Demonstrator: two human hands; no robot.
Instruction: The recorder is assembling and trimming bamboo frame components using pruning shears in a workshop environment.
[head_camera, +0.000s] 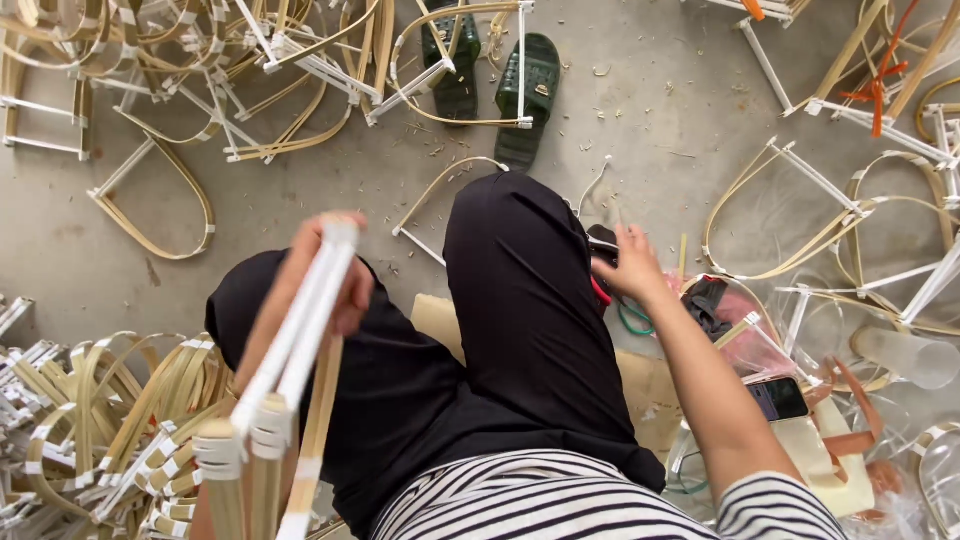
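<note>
View from above onto a seated person's lap. One bundle of frames (285, 400), white bars joined to tan bent strips, rises from the bottom edge over the left knee (290, 330); at least two white bars show side by side, though the exact count is blurred. The left hand (335, 275) is closed around the upper end of this bundle, fingers curled over the bars, so the bundle runs from the fingers down toward the camera. On the other side of the knees, the right hand (628, 265) is stretched out with fingers spread narrowly, touching a dark object (603, 243) on the floor; whether it grips it cannot be told. Just right of that hand lie one phone (778, 398) and one clear plastic bag (735, 330). Beyond the knees stand two dark green sandals (495, 75). Heaps of finished bent frames (150, 200) lie left of and beyond the left knee.
</note>
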